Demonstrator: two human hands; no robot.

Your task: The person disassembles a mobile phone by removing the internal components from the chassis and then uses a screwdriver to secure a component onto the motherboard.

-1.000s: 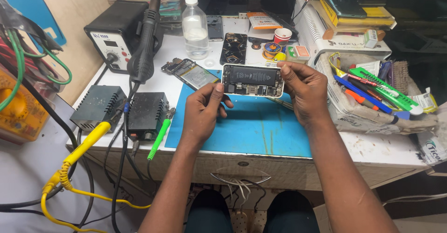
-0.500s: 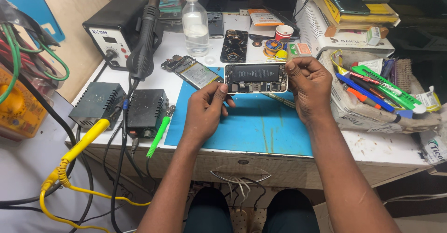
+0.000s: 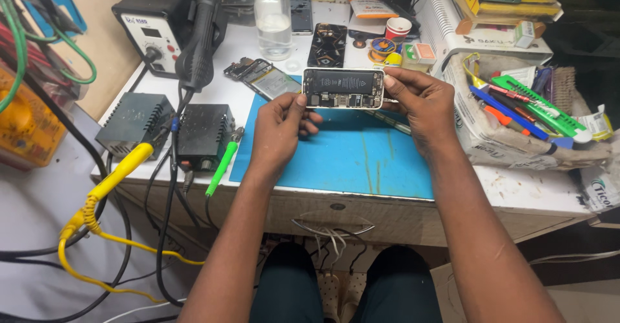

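An opened phone body [image 3: 343, 88], with its battery and circuit board showing, is held flat above the blue work mat [image 3: 349, 155]. My left hand [image 3: 279, 129] grips its left end between thumb and fingers. My right hand [image 3: 420, 107] pinches its right end. A detached phone screen [image 3: 271, 81] lies on the white desk just left of the phone. A thin metal tool lies on the mat under my right hand, partly hidden.
A hot-air station [image 3: 158, 20] with its black handle [image 3: 199, 39] stands back left, two black boxes [image 3: 168, 132] and a green-handled tool [image 3: 221, 167] in front of it. A clear bottle [image 3: 272, 16], a phone back cover [image 3: 327, 44], tape rolls and a bag of tools [image 3: 516, 113] ring the mat.
Both hands have kept hold of the phone body, shifting it only slightly over the mat. Nothing was let go or picked up.
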